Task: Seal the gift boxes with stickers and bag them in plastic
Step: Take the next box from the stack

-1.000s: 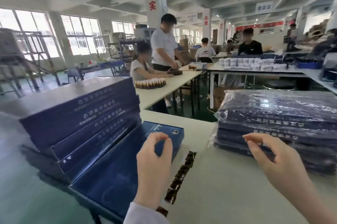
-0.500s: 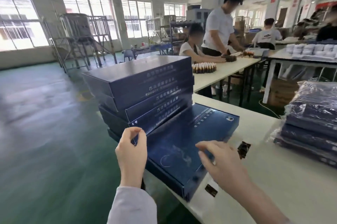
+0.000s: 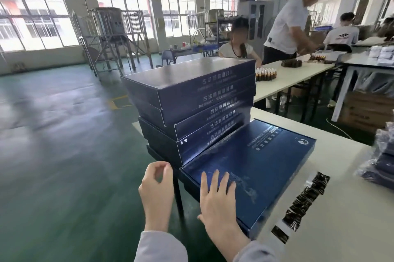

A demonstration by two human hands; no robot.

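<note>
We steady the gift box point(image 3: 255, 165) with the right hand point(image 3: 217, 204), fingers flat and apart. The left hand point(image 3: 156, 189) curls thumb to forefinger; we cannot tell whether it holds a sticker, which should land squarely across the near edge.

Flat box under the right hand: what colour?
The flat glossy cardboard gift box is dark blue, with pale printed artwork and text. It shows in the head view.

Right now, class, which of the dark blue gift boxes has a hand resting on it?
The lone box lying next to the stack, printed top up: the right hand lies flat on its near end. No hand rests on the stacked ones.
</note>
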